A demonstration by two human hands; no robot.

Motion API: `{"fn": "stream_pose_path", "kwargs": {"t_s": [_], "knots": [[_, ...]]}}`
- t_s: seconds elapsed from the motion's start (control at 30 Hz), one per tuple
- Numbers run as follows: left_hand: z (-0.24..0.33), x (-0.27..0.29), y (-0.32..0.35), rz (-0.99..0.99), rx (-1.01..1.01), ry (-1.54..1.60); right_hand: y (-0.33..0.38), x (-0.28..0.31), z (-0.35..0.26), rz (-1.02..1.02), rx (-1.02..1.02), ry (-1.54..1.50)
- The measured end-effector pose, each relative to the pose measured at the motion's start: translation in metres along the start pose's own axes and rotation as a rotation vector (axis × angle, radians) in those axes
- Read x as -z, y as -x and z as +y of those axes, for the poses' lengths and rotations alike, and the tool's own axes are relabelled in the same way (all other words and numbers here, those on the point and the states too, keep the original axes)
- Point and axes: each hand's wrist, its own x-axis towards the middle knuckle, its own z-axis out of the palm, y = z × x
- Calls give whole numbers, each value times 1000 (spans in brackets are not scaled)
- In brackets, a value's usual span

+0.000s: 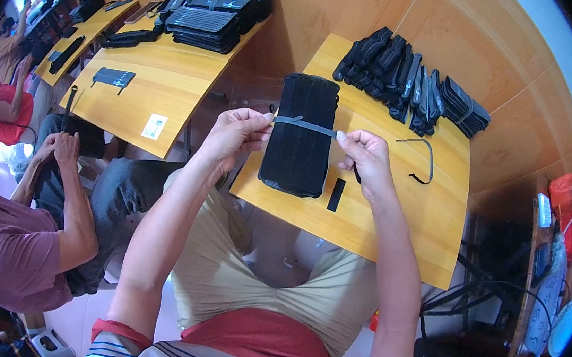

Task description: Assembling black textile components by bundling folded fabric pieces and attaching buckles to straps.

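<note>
A thick black fabric bundle (295, 155) lies lengthwise at the left edge of the wooden table (408, 212) before me. Across its upper half runs a thin grey strap (316, 128), crossed over itself near the left side. My left hand (241, 132) pinches the strap at the bundle's left edge. At the right edge, my right hand (366, 160) has the strap between thumb and fingers, the other fingers curled in. A short black strip (336, 194) lies beside the bundle, below my right hand. Another loose grey strap (429, 159) curves on the table further right.
Black and grey folded pieces (388, 71) are piled along the wall side, beside a strapped stack (462, 108). A second table (170, 83) at left carries more stacks. A seated person (21, 241) is close on my left. A cluttered shelf (534, 274) stands at right.
</note>
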Motion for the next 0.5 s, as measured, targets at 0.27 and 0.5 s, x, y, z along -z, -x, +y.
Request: {"fn": "stream_pose_path", "kwargs": {"t_s": [0.27,0.5], "knots": [[-19,0,-8,11,24,44,3,-16,9,-8,-56,-86],[-23,-8,-5,20,-14,51,1,-14,18,-67,-30,-180]]}}
